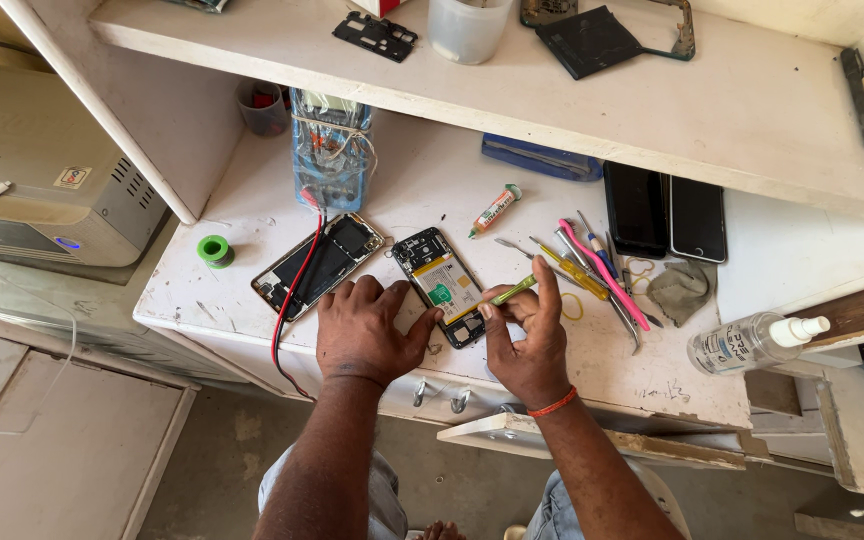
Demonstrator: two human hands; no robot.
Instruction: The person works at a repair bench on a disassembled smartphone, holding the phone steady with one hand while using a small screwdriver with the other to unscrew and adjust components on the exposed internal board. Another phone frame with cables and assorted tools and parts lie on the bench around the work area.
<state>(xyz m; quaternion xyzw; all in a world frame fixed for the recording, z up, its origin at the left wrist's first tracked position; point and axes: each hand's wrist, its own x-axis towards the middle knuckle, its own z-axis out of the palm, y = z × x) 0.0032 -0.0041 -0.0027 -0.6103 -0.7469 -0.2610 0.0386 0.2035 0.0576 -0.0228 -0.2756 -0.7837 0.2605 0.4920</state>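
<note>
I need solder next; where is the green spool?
The green spool lies on the white bench's left edge, left of the opened phone with red wires.

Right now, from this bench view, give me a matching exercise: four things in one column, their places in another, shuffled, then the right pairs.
Things:
1. green solder spool
2. spray bottle
3. yellow-green screwdriver
4. black battery

Places:
A. on the upper shelf
B. in the right hand
C. left of the two opened phones
D. far right of the bench, lying on its side

Pairs: 1-C, 2-D, 3-B, 4-A
</note>
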